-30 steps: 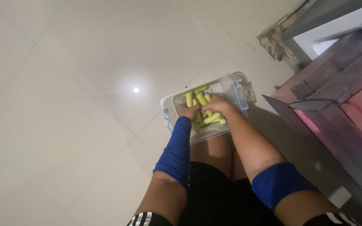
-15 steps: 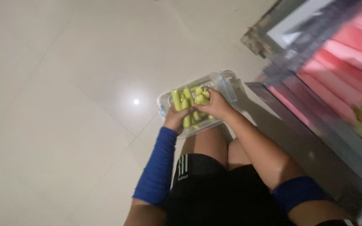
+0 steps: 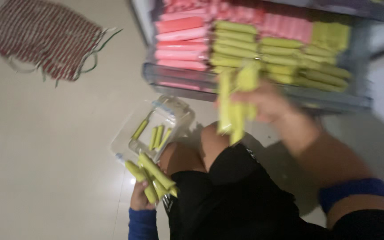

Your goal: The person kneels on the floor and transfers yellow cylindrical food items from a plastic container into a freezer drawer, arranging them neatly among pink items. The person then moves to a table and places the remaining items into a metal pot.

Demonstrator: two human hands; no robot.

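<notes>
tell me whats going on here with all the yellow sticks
A person crouches on a tiled floor. The right hand holds a bunch of yellow-green sticks raised in front of a clear drawer packed with rows of pink and yellow-green sticks. The left hand grips another bunch low beside the knee. A clear tub on the floor holds only a few sticks. A striped mat lies further off. The view is motion-blurred.
</notes>
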